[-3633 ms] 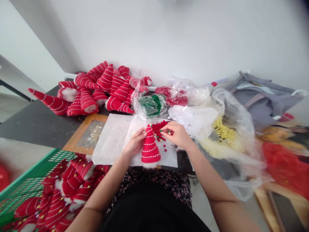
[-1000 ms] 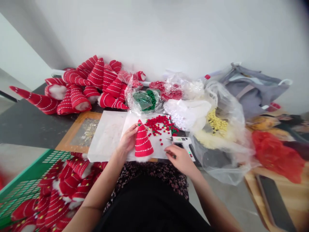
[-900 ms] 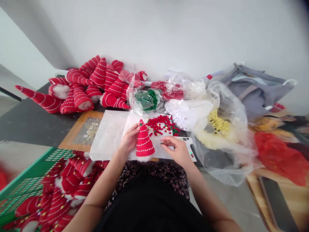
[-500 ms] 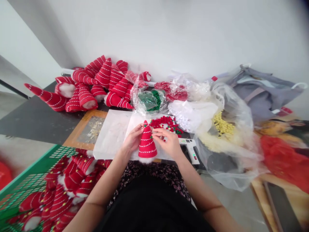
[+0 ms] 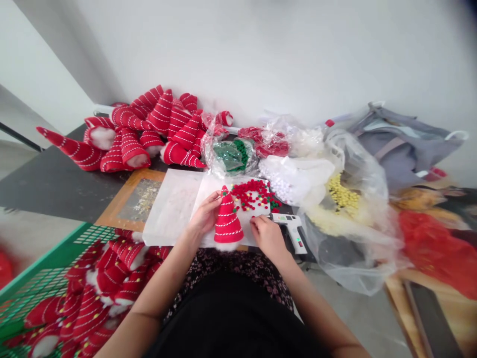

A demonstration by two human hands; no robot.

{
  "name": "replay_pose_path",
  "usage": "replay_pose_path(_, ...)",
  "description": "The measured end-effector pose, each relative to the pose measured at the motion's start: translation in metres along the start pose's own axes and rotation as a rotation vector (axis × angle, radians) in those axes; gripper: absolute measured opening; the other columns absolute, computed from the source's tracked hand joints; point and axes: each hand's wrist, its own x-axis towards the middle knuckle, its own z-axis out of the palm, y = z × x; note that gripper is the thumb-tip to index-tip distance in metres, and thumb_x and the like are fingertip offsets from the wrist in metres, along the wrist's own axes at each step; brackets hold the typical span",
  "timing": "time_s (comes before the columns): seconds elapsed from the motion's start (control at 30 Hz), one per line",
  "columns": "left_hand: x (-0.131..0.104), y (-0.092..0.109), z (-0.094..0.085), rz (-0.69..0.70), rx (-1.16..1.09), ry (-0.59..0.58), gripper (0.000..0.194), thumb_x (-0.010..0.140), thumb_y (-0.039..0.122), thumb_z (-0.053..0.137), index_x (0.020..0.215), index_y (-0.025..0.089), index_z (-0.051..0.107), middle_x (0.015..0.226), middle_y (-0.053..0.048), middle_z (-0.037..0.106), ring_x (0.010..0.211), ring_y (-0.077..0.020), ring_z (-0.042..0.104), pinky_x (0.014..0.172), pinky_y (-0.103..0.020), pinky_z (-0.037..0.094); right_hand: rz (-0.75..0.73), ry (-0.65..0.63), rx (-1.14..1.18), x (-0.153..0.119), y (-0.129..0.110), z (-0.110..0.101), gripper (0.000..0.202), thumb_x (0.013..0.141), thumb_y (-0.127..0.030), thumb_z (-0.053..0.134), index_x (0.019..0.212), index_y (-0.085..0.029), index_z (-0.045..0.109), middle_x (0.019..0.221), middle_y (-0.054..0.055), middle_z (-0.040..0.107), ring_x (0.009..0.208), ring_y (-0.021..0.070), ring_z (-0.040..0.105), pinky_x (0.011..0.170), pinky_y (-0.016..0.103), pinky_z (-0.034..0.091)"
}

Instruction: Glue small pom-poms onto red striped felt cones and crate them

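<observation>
My left hand point(image 5: 206, 214) grips a red cone hat point(image 5: 227, 221) with white stitched lines and a fluffy white base, holding it upright by its left side. Small green pom-poms show near the tip and on the right side of the hat. To the right, my right hand point(image 5: 266, 233) is closed at the nozzle of a white glue gun point(image 5: 290, 221); a small red bit shows at its fingertips. Red pom-poms point(image 5: 251, 191), with a few green and yellowish ones, lie scattered on a white sheet point(image 5: 169, 199) behind my hands.
Striped red hats point(image 5: 128, 119) are piled at the back left. More fill a green basket point(image 5: 44, 256) at lower left. Bags of green point(image 5: 233, 154), white point(image 5: 285, 186) and yellow pom-poms point(image 5: 343, 194) stand behind and right. A grey bag point(image 5: 398, 149) lies beyond.
My right hand has moved away from the hat, right and down toward the glue gun's nozzle. A green pom-pom remains on the hat's right side. My left hand has kept its hold.
</observation>
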Motion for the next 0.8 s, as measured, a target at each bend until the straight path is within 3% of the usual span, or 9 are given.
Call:
replay_pose_path(0.1, 0.0, 0.0, -0.001, 0.005, -0.005, -0.014, 0.037, 0.077, 0.024, 0.093, 0.106, 0.016, 0.07, 0.094, -0.005, 0.08, 0.079, -0.0185, 0.076, 0.075, -0.028, 0.058, -0.047, 0.114, 0.078, 0.011, 0.001, -0.003, 0.025, 0.098, -0.012, 0.057, 0.108, -0.021, 0.078, 0.103, 0.01, 0.08, 0.089, 0.0252, 0.076, 0.078, 0.033, 0.058)
replay_pose_path(0.17, 0.0, -0.001, -0.002, 0.009, -0.011, -0.017, 0.037, 0.076, 0.024, 0.093, 0.104, 0.016, 0.071, 0.095, -0.005, 0.08, 0.08, -0.0187, 0.076, 0.077, -0.028, 0.058, -0.048, 0.115, 0.075, 0.017, 0.004, -0.004, 0.025, 0.098, -0.012, 0.058, 0.109, -0.021, 0.078, 0.103, 0.01, 0.08, 0.088, 0.0254, 0.076, 0.078, 0.034, 0.058)
replay_pose_path(0.37, 0.0, -0.001, -0.004, 0.005, -0.014, 0.002, 0.036, 0.076, 0.024, 0.093, 0.104, 0.015, 0.073, 0.094, -0.006, 0.08, 0.079, -0.0194, 0.075, 0.079, -0.03, 0.057, 0.026, 0.041, -0.026, 0.019, 0.005, -0.003, 0.031, 0.1, -0.01, 0.054, 0.118, -0.019, 0.077, 0.11, 0.014, 0.078, 0.092, 0.0272, 0.076, 0.081, 0.035, 0.058)
replay_pose_path(0.57, 0.0, -0.001, -0.004, 0.003, -0.027, 0.001, 0.037, 0.076, 0.024, 0.093, 0.105, 0.016, 0.073, 0.095, -0.006, 0.08, 0.08, -0.0195, 0.075, 0.078, -0.029, 0.057, 0.094, -0.113, -0.221, 0.015, -0.014, 0.0, 0.034, 0.096, -0.003, 0.052, 0.113, -0.018, 0.077, 0.099, 0.015, 0.078, 0.077, 0.0254, 0.077, 0.066, 0.031, 0.054)
replay_pose_path(0.8, 0.0, -0.002, -0.007, -0.004, -0.034, -0.021, 0.037, 0.076, 0.024, 0.094, 0.104, 0.016, 0.072, 0.093, -0.005, 0.079, 0.077, -0.0172, 0.075, 0.073, -0.026, 0.056, 0.274, -0.192, -0.271, 0.027, -0.035, -0.002, 0.035, 0.101, -0.002, 0.046, 0.115, -0.013, 0.076, 0.109, 0.019, 0.077, 0.093, 0.0281, 0.08, 0.073, 0.03, 0.058)
